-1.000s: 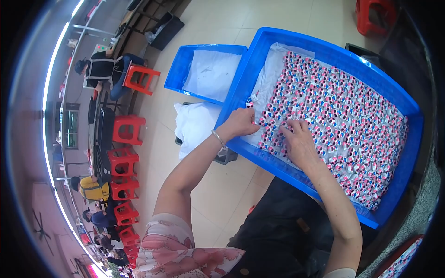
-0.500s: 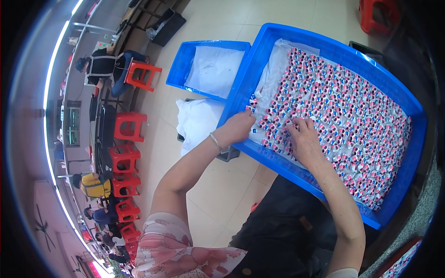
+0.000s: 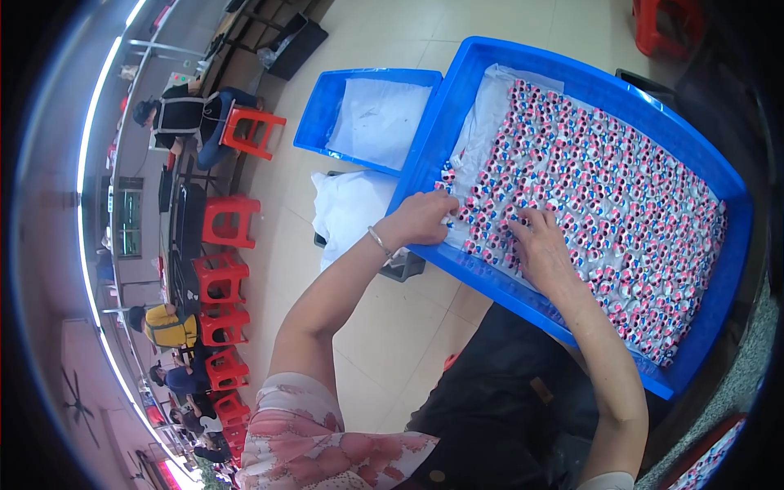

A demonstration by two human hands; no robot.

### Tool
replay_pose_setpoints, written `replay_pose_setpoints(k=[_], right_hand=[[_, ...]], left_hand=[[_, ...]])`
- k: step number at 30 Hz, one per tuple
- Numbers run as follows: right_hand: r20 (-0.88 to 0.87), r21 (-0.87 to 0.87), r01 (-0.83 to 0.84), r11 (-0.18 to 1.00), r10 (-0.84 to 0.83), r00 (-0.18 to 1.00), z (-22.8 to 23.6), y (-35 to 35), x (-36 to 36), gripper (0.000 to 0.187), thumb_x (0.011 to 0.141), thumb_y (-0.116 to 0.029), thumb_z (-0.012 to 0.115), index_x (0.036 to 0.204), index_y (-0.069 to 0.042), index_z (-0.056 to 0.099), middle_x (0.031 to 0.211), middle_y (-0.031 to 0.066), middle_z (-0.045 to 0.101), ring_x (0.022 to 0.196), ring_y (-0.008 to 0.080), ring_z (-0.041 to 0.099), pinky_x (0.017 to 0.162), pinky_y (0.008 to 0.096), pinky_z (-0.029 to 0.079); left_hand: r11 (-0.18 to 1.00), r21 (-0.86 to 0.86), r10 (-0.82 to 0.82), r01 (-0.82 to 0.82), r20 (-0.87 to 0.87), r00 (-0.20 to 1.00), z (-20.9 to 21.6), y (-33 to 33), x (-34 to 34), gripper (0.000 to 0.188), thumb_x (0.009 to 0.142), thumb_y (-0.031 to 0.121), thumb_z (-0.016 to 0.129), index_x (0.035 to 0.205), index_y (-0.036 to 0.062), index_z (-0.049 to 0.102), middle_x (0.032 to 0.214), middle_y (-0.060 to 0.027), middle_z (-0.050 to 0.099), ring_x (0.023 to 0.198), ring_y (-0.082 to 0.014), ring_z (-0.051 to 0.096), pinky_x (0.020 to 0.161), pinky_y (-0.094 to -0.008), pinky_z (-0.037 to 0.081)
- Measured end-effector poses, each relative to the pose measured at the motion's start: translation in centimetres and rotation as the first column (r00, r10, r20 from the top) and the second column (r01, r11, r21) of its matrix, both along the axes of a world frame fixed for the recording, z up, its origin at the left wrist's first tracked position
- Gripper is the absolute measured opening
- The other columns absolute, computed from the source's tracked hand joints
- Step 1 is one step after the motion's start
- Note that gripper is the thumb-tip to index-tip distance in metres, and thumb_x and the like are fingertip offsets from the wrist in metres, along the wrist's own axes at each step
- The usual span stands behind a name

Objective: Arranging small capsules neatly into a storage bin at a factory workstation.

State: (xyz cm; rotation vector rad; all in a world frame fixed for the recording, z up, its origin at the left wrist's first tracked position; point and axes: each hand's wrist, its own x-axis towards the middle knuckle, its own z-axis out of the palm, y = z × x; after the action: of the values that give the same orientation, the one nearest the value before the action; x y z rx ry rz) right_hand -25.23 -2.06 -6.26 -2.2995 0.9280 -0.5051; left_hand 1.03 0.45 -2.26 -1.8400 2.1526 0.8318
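Observation:
A large blue plastic tray (image 3: 710, 167) tilts across the right side, lined with white sheeting (image 3: 482, 122). Rows of small painted pieces (image 3: 621, 212) in pink, white, blue and black cover most of the liner. At the tray's left edge, my left hand (image 3: 418, 219) is closed in a pinch; a whitish bit shows at its fingertips, too small to name. My right hand (image 3: 545, 251) reaches over the near-left rows, fingers bent and apart, their tips among the pieces. Any piece directly under those fingertips is hidden.
A smaller blue tray (image 3: 310, 122) with a white sheet adjoins the big one. Below it, white sheeting (image 3: 351, 212) lies over a dark grey bin (image 3: 404, 268). Red stools (image 3: 231, 222) line the left, where several people sit at benches. Another red stool (image 3: 670, 28) stands far right.
My left hand has shifted slightly down and right along the tray's left edge, its fingertips now lower. My right hand has moved slightly right, still over the same rows.

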Motion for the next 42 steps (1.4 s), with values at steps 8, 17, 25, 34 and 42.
replay_pose_setpoints(k=[8,17,25,34,42], right_hand=[[0.0,0.001,-0.01,1.0,0.01,1.0,-0.2,-0.1,-0.1,0.038,0.075,0.003,0.064,0.112,-0.002,0.062,0.122,0.0163,0.052,0.111,0.0351,0.048,0.096,0.0422,0.044],[-0.036,0.023,-0.009,1.0,0.009,0.999,0.0,0.2,-0.6,0.039,0.074,0.001,0.066,0.112,-0.003,0.063,0.12,0.0167,0.052,0.112,0.035,0.049,0.094,0.0433,0.043],[-0.062,0.024,-0.022,0.999,0.024,0.998,0.2,-0.6,-1.1,0.039,0.074,0.001,0.066,0.112,-0.002,0.063,0.119,0.0158,0.052,0.112,0.035,0.048,0.095,0.0422,0.043],[-0.045,0.032,-0.017,0.999,0.018,0.999,0.5,-1.0,-1.2,0.038,0.074,0.002,0.065,0.111,-0.001,0.063,0.118,0.0166,0.052,0.111,0.0354,0.049,0.095,0.0426,0.044],[-0.028,-0.009,-0.01,1.0,0.01,1.0,0.1,-0.4,-1.4,0.038,0.072,0.002,0.066,0.109,-0.002,0.065,0.117,0.0165,0.053,0.109,0.0357,0.049,0.093,0.0424,0.045]], left_hand=[[0.982,0.136,0.166,-0.129,-0.313,0.935,-1.8,0.5,0.6,0.019,0.076,0.007,0.068,0.095,0.0054,0.064,0.093,-0.0109,0.059,0.084,-0.027,0.061,0.074,-0.0382,0.049],[0.971,0.236,0.085,-0.044,-0.166,0.982,-2.0,-1.0,-0.3,0.008,0.069,0.008,0.07,0.072,0.0053,0.063,0.075,-0.0104,0.064,0.076,-0.0259,0.065,0.066,-0.0371,0.049],[0.948,0.299,0.168,-0.107,-0.186,0.968,-1.6,-1.4,-0.1,0.021,0.074,0.015,0.074,0.088,0.0074,0.06,0.079,-0.0085,0.065,0.078,-0.0255,0.064,0.069,-0.0363,0.049],[0.979,0.109,0.191,-0.17,-0.221,0.956,-2.6,-0.7,0.4,0.019,0.071,0.016,0.074,0.078,0.0055,0.06,0.077,-0.0103,0.064,0.077,-0.029,0.063,0.069,-0.0384,0.048],[0.998,-0.018,0.057,-0.061,-0.15,0.987,-2.5,-1.7,0.4,0.025,0.068,0.019,0.074,0.075,0.0045,0.055,0.077,-0.0129,0.06,0.075,-0.0311,0.06,0.065,-0.0413,0.046]])
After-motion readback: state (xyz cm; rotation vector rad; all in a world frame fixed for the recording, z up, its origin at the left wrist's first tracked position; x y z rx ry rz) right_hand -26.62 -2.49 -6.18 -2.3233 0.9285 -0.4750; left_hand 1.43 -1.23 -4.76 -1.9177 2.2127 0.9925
